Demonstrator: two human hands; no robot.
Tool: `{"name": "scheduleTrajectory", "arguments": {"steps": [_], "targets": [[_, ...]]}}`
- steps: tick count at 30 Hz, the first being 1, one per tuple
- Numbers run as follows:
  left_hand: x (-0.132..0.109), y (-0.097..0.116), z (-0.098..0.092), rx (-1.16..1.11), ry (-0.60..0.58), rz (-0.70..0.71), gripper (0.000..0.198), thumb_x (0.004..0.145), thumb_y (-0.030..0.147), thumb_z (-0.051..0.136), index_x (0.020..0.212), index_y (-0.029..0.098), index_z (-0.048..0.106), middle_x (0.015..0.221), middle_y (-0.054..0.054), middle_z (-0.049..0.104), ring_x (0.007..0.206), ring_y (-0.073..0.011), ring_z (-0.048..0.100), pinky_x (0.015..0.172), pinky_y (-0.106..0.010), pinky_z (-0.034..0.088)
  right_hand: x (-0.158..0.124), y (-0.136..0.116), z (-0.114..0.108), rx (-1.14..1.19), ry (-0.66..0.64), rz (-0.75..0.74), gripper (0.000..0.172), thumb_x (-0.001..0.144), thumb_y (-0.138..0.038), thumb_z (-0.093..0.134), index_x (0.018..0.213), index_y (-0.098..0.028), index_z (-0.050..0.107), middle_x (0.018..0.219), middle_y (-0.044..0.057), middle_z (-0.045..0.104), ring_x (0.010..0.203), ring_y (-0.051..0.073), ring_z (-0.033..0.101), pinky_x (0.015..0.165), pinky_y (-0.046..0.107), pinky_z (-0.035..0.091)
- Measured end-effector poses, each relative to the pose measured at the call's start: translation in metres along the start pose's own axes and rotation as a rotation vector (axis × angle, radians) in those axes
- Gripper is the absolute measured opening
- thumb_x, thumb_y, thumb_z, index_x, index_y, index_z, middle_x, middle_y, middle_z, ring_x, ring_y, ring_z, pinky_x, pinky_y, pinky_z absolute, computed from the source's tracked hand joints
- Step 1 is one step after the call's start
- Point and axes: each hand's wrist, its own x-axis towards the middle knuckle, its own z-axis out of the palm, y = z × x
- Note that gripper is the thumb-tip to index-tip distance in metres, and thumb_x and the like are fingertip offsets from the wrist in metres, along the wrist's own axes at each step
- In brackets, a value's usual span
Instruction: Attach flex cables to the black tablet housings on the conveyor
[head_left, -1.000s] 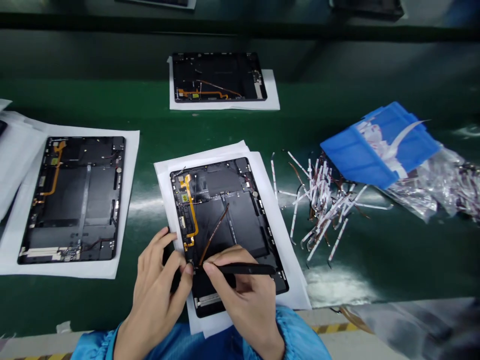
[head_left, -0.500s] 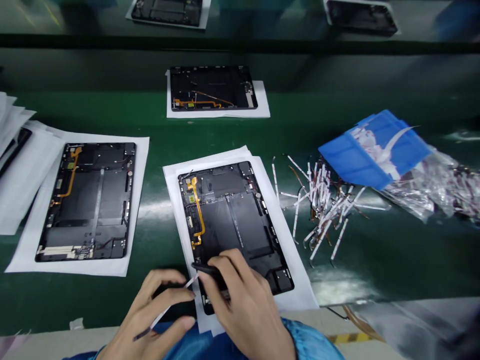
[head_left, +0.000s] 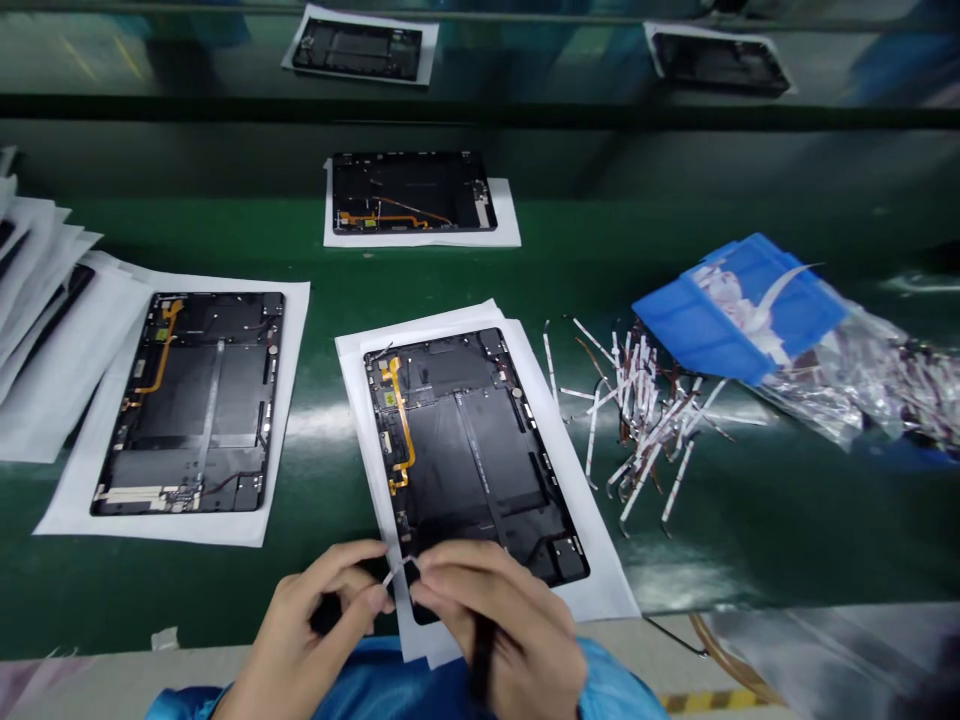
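Note:
A thin white ribbon cable (head_left: 391, 574) runs between my two hands, over the lower left edge of a tablet housing. My left hand (head_left: 319, 610) pinches one end between thumb and fingertips. The fingers of my right hand (head_left: 502, 605) are closed at the cable's other end. A slim black tool (head_left: 482, 655) is tucked in the right palm, blurred, its kind unclear. The black tablet housing (head_left: 450, 440) lies open, slightly turned, on white paper sheets (head_left: 592, 520). An orange flex cable (head_left: 405, 430) follows its left side. My right hand covers its lower part.
Loose white and brown ribbon cables (head_left: 645, 400) lie in a pile at right, beside a blue bin (head_left: 795, 310) and plastic bags (head_left: 832, 400). Another open housing (head_left: 195, 400) rests on paper at left, near stacked sheets (head_left: 45, 380). A further housing (head_left: 412, 195) lies beyond.
My right hand has turned, bringing its fingertips to the cable while the black tool swung down into the palm. My left fingers have closed into a tighter pinch. The view has shifted slightly.

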Motion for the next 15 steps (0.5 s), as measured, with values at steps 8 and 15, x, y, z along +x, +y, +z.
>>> {"name": "scheduleTrajectory", "arguments": {"steps": [8,15], "targets": [[0.017,0.026,0.016,-0.344,-0.041,-0.276,0.028,0.095,0.043,0.059,0.108,0.021,0.07,0.073,0.0,0.066,0.051,-0.0058,0.051,0.049,-0.014,0.043,0.002,-0.01,-0.013,0.14,0.008,0.28,0.008,0.079,-0.022,0.079,0.083,-0.025,0.073,0.07,-0.004,0.075,0.049,0.01,0.062,0.051,0.017,0.053],[0.017,0.026,0.021,-0.466,-0.106,-0.326,0.033,0.093,0.049,0.061,0.104,0.018,0.067,0.075,-0.001,0.065,0.049,-0.0052,0.047,0.047,-0.015,0.04,0.006,-0.007,-0.015,0.015,-0.041,0.156,0.015,0.083,-0.013,0.073,0.092,-0.025,0.068,0.076,-0.005,0.074,0.054,0.008,0.063,0.055,0.013,0.053]]}}
